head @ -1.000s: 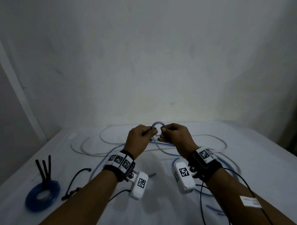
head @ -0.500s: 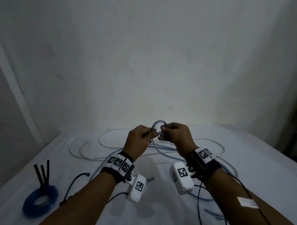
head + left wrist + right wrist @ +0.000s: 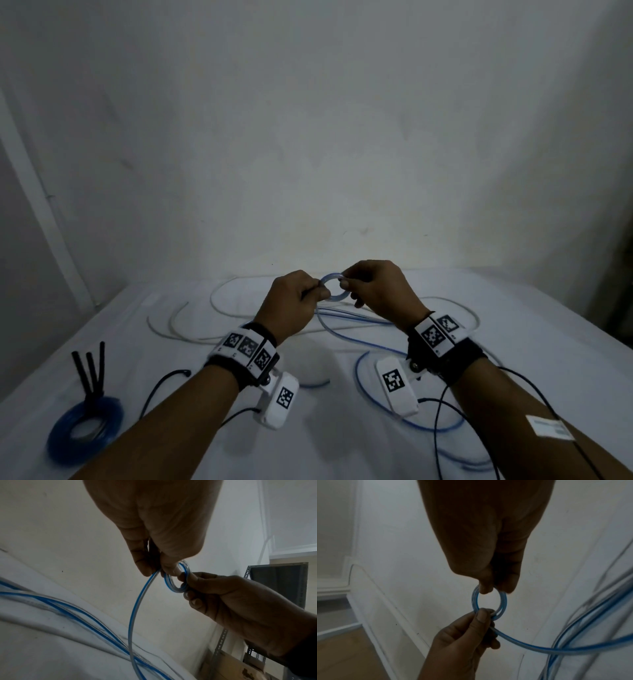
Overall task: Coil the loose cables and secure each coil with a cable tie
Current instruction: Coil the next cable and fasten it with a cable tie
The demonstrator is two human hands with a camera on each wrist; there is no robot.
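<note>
A clear cable with a blue stripe is wound into a small ring [image 3: 337, 299] held above the white table [image 3: 513, 342]. My left hand [image 3: 313, 294] pinches the ring's left side, where the loose tail [image 3: 135, 608] leaves and drops to the table. My right hand [image 3: 347, 282] pinches the ring's upper right between thumb and fingers. In the right wrist view the ring [image 3: 503, 601] hangs between the right fingertips [image 3: 485, 590] and the left hand [image 3: 481, 616]. In the left wrist view the ring [image 3: 171, 588] shows two or three turns.
The rest of the blue-striped cable [image 3: 358, 370] lies in loose curves under my wrists. A white cable [image 3: 219, 301] loops across the far table. At front left lies a finished blue coil [image 3: 85, 428] with black cable ties [image 3: 89, 373] sticking up. A thin black cable [image 3: 161, 385] lies beside it.
Both hands keep their pinch on the small ring. The ring now looks rounder and more closed, and the right fingers sit higher on its rim.
</note>
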